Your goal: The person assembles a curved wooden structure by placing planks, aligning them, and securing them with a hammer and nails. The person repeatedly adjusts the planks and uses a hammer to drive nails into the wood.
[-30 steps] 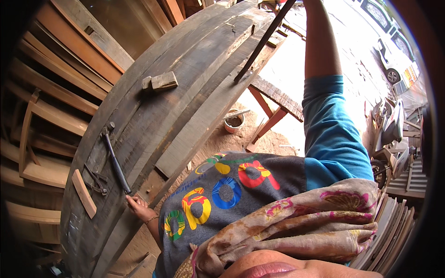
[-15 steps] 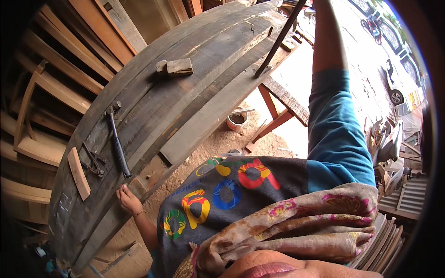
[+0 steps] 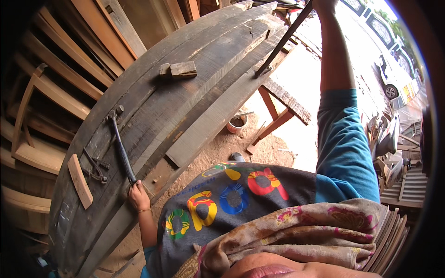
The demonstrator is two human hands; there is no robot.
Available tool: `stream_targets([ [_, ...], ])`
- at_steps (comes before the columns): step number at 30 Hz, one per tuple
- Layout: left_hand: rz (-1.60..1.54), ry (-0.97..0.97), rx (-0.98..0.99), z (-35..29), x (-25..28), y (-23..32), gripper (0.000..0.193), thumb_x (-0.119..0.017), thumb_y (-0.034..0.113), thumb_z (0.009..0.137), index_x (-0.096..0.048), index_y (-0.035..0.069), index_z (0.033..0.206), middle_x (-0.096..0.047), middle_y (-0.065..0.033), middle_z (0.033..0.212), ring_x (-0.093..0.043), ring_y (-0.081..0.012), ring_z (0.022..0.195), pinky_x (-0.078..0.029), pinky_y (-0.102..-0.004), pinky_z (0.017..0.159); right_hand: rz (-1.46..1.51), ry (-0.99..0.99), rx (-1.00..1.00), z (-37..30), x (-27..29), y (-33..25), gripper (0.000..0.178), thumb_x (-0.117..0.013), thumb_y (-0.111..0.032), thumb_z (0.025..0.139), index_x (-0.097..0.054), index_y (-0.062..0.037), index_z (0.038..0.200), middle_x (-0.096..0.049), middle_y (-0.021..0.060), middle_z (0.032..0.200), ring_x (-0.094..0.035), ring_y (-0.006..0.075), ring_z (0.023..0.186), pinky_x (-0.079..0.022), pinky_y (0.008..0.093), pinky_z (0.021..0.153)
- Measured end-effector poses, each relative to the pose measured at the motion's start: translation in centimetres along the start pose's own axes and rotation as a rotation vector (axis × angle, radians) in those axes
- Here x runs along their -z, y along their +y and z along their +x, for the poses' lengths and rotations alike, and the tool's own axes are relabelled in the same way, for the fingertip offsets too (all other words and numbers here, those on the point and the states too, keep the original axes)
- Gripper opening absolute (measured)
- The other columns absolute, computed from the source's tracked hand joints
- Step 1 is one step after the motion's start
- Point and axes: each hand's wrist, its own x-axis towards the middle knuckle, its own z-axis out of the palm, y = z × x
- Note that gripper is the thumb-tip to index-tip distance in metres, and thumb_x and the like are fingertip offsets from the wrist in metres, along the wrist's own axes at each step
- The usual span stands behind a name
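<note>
My left hand (image 3: 139,196) is at the near edge of a large curved assembly of dark planks (image 3: 194,83), its fingers closed at the butt of a hammer's dark handle. The hammer (image 3: 121,150) lies on the planks with its head away from me. At the upper right, my right arm reaches far out. My right hand (image 3: 326,4), partly cut off by the frame's top, is closed round a long dark metal bar (image 3: 285,39). The bar slants down, and its lower end meets the outer plank at the assembly's edge.
Two small wood blocks (image 3: 183,69) rest on the planks. A curved light wood piece (image 3: 79,180) and a dark metal clamp-like tool (image 3: 96,166) lie left of the hammer. Curved timbers (image 3: 51,92) stand behind. Below are a bucket (image 3: 236,123) and a wooden trestle (image 3: 287,104).
My left hand has moved up to the hammer's handle end and closed there. My right hand has come into view at the top, on the bar. The whole view has shifted slightly.
</note>
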Motion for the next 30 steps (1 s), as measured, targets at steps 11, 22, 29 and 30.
stream_targets([
  [11,-0.046,0.000,0.024,-0.9,-0.3,-0.9,0.040,-0.048,0.033,0.097,-0.067,-0.003,0.095,-0.065,-0.0227,0.093,-0.059,-0.0392,0.089,-0.045,-0.0459,0.081,-0.008,-0.015,0.015,-0.7,-2.2,-1.4,0.021,-0.055,-0.017,0.093,-0.061,-0.0009,0.104,-0.059,0.0128,0.078,-0.055,0.0243,0.067,-0.042,0.0395,0.057],
  [22,-0.044,-0.008,0.041,-0.6,-0.7,-0.6,0.040,-0.047,0.032,0.098,-0.066,-0.003,0.094,-0.064,-0.0237,0.094,-0.058,-0.0399,0.087,-0.044,-0.0468,0.080,-0.008,-0.013,0.037,-0.8,-2.4,-1.6,0.021,-0.054,-0.018,0.093,-0.061,-0.0009,0.103,-0.058,0.0138,0.077,-0.055,0.0255,0.067,-0.042,0.0403,0.058],
  [29,-0.068,0.011,0.028,-1.8,-0.5,-2.3,0.038,-0.047,0.030,0.098,-0.066,-0.003,0.094,-0.064,-0.0210,0.093,-0.059,-0.0379,0.088,-0.045,-0.0447,0.081,0.008,-0.014,0.051,-0.5,-2.9,-1.8,0.021,-0.054,-0.019,0.093,-0.060,-0.0009,0.103,-0.057,0.0144,0.077,-0.055,0.0262,0.068,-0.042,0.0408,0.058],
  [30,-0.088,0.029,0.022,-1.5,-0.6,-2.1,0.038,-0.047,0.030,0.098,-0.066,-0.003,0.095,-0.065,-0.0206,0.093,-0.059,-0.0378,0.088,-0.045,-0.0446,0.081,0.009,-0.020,0.040,-1.3,-3.1,-2.0,0.021,-0.054,-0.019,0.093,-0.060,-0.0009,0.103,-0.057,0.0144,0.077,-0.055,0.0264,0.068,-0.041,0.0409,0.058],
])
